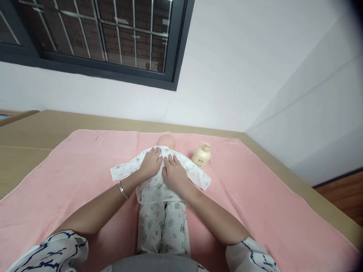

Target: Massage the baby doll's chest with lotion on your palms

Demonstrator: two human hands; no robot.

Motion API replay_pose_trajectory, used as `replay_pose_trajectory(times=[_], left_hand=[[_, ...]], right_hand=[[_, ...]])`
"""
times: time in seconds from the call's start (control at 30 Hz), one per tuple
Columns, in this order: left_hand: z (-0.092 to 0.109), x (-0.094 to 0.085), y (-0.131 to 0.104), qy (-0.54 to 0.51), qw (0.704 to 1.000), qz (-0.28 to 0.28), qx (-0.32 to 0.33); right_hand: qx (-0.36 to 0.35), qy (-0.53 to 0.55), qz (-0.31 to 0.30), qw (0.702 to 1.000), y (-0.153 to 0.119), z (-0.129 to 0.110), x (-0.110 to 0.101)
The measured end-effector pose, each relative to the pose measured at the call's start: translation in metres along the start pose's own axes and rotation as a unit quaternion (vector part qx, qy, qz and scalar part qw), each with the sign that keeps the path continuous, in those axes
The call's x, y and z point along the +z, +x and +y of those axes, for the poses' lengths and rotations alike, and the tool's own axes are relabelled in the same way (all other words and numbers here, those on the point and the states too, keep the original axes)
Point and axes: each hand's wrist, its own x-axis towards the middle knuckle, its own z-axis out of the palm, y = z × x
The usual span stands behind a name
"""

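Observation:
A baby doll (166, 141) lies on its back on a pink towel (73, 166), head toward the wall. It wears a white printed top (154, 185) with sleeves spread sideways and matching trousers (163, 226). My left hand (151, 162) rests flat on the left side of the doll's chest, fingers toward the collar. My right hand (174, 174) lies flat on the right side of the chest, close beside the left. Both palms press on the cloth; neither hand grips anything. A silver bangle (123, 190) sits on my left wrist.
A cream pump bottle (201, 155) stands on the towel just right of the doll's head. The towel covers a tan wooden surface (42, 128) set against white walls, with a dark barred window (93, 37) above. Wooden floor (343, 196) shows at the right.

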Motion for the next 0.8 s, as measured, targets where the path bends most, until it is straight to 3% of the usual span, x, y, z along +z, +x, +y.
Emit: replay_pose_trajectory(times=[0.13, 0.27, 0.4, 0.57, 0.8], left_hand=[[0.014, 0.006, -0.015, 0.038, 0.999, 0.027, 0.002], [0.031, 0.011, -0.033, 0.063, 0.996, 0.040, 0.044], [0.029, 0.004, -0.026, 0.033, 0.998, 0.011, 0.049], [0.016, -0.004, -0.008, 0.007, 1.000, -0.012, 0.005], [0.030, 0.006, -0.028, 0.043, 0.998, 0.018, 0.039]], right_hand=[[0.022, 0.039, 0.002, 0.999, 0.016, 0.022, -0.003], [0.043, 0.055, 0.009, 0.998, 0.034, 0.047, -0.003], [0.034, 0.021, 0.012, 0.999, 0.025, 0.036, -0.002], [0.021, 0.005, 0.005, 1.000, 0.008, 0.011, -0.004], [0.040, 0.045, 0.010, 0.998, 0.031, 0.042, -0.006]])
